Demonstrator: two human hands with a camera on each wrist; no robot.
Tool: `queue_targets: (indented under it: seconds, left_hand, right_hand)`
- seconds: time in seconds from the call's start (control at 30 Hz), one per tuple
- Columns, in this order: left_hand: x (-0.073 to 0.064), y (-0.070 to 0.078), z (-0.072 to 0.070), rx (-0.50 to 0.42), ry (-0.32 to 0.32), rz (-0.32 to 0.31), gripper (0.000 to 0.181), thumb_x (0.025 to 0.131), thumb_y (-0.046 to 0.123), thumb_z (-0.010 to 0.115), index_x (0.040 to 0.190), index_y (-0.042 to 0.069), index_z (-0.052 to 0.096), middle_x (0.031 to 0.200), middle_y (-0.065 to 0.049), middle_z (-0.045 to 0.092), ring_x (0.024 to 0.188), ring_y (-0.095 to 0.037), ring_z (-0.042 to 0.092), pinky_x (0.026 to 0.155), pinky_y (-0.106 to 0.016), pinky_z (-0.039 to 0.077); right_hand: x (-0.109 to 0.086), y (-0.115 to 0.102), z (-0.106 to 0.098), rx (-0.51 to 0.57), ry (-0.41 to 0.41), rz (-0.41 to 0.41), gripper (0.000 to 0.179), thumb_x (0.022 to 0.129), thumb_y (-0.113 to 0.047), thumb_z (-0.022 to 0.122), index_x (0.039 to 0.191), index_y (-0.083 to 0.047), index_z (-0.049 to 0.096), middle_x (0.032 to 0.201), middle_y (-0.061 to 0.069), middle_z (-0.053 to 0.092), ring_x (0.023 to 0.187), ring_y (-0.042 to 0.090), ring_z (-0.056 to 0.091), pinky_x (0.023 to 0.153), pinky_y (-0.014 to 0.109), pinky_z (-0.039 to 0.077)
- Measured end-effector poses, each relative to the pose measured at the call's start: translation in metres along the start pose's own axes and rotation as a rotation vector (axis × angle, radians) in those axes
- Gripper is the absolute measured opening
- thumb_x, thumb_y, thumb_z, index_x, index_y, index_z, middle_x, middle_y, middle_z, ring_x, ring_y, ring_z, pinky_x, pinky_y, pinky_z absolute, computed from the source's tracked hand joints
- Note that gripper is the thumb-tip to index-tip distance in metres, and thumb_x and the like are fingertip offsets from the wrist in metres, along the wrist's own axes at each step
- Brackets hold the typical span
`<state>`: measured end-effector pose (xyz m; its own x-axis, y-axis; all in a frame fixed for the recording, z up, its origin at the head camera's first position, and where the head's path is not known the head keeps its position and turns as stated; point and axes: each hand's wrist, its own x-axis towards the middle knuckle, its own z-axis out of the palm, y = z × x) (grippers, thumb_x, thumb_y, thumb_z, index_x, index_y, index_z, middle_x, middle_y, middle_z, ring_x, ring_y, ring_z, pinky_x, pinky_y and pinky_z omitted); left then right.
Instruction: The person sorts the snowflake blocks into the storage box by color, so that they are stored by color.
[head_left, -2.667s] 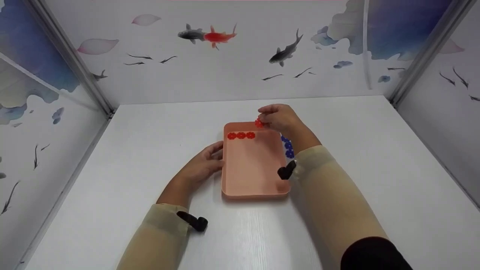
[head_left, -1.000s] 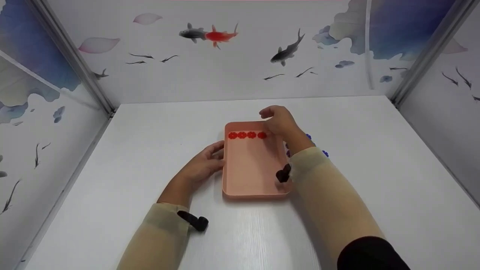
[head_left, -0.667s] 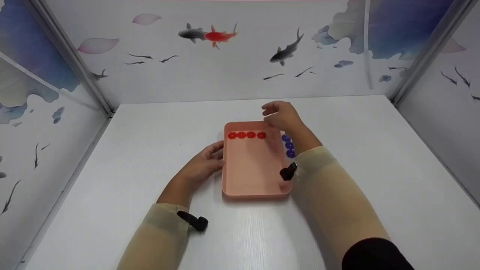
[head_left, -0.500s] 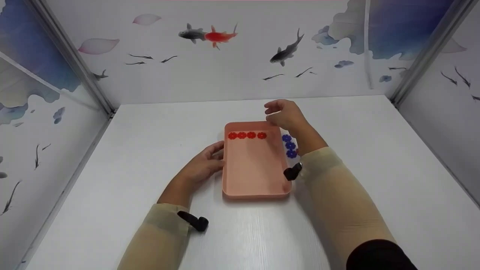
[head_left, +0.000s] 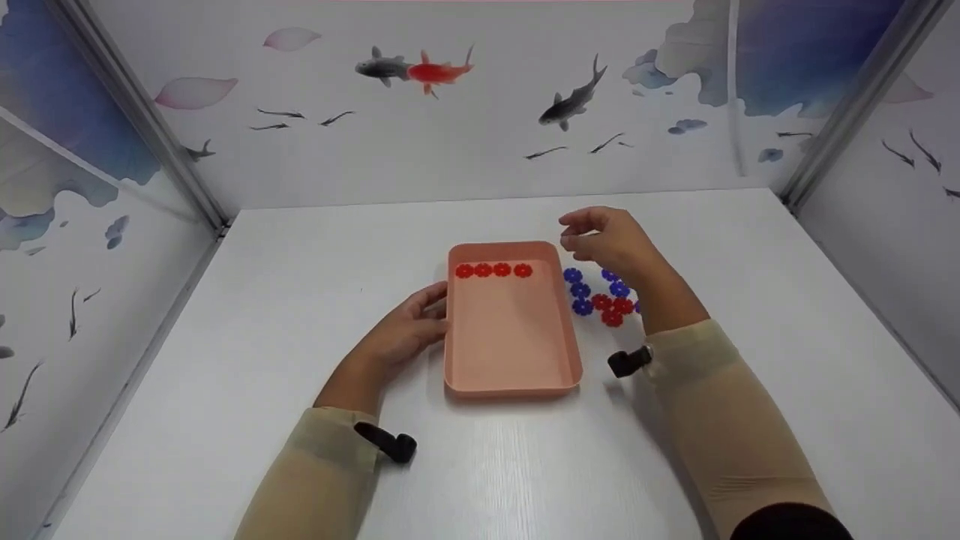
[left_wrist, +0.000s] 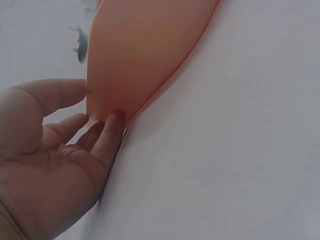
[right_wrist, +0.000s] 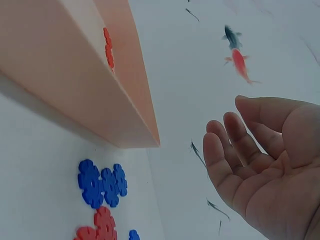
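Note:
A shallow salmon-pink tray (head_left: 514, 337) stands on the white table. Along its far end lies a row of several red flower-shaped plastic discs (head_left: 484, 270). My left hand (head_left: 409, 324) rests its fingertips against the tray's left side, and the left wrist view shows those fingers (left_wrist: 106, 135) spread on the outer wall. Beyond the tray's far right corner my right hand (head_left: 611, 241) hovers with loosely bent fingers and nothing between them, as the right wrist view confirms. Below it are blue flower-shaped discs (head_left: 580, 289) and three red discs (head_left: 613, 319) on the table.
More blue discs (head_left: 619, 288) lie partly behind the right forearm. White panels printed with fish (head_left: 574, 97) close off the table at the back and both sides. A black wrist camera (head_left: 628, 362) sticks out from the right sleeve.
A fourth red disc, earlier pinched in my right hand, now lies at the right end of the row. The right hand has let go and moved right, uncovering loose discs. Left hand unmoved.

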<state>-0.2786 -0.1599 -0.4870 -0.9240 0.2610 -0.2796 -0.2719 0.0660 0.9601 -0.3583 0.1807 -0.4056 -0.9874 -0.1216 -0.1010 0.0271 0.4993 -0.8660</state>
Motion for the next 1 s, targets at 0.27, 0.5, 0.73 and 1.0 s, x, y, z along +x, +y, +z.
queue_targets:
  seconds: [0.27, 0.5, 0.73, 1.0]
  left_hand:
    - [-0.001, 0.000, 0.000, 0.009, 0.008, -0.003, 0.080, 0.094, 0.021, 0.082, 0.163, 0.033, 0.044, 0.166, 0.009, 0.048, 0.152, -0.013, 0.050, 0.123, -0.040, 0.048]
    - [-0.001, -0.001, 0.000, -0.023, -0.012, 0.015, 0.079, 0.096, 0.015, 0.080, 0.164, 0.028, 0.042, 0.168, 0.005, 0.047, 0.152, -0.015, 0.051, 0.123, -0.040, 0.048]
    - [-0.001, -0.001, 0.001, -0.035, -0.014, 0.014, 0.081, 0.095, 0.012, 0.079, 0.165, 0.027, 0.041, 0.169, 0.003, 0.046, 0.151, -0.016, 0.052, 0.124, -0.040, 0.048]
    - [0.000, 0.000, 0.000, -0.027, -0.010, 0.004, 0.080, 0.096, 0.012, 0.078, 0.165, 0.028, 0.041, 0.169, 0.004, 0.046, 0.152, -0.015, 0.051, 0.124, -0.041, 0.048]
  right_hand:
    - [-0.018, 0.020, -0.024, -0.038, 0.000, 0.031, 0.039, 0.103, -0.033, 0.073, 0.140, -0.026, 0.067, 0.135, 0.007, 0.067, 0.127, 0.034, 0.069, 0.112, 0.046, 0.058]
    - [-0.023, 0.035, -0.042, -0.048, -0.020, 0.059, 0.040, 0.103, -0.033, 0.072, 0.141, -0.023, 0.067, 0.137, 0.010, 0.065, 0.129, 0.034, 0.068, 0.114, 0.049, 0.056]
    - [-0.017, 0.050, -0.043, -0.115, -0.066, 0.106, 0.047, 0.102, -0.033, 0.074, 0.146, -0.021, 0.064, 0.135, 0.009, 0.066, 0.125, 0.033, 0.066, 0.112, 0.050, 0.057]
    - [-0.013, 0.064, -0.040, -0.209, -0.130, 0.097, 0.046, 0.100, -0.035, 0.076, 0.143, -0.022, 0.067, 0.134, 0.008, 0.066, 0.119, 0.029, 0.068, 0.107, 0.045, 0.060]
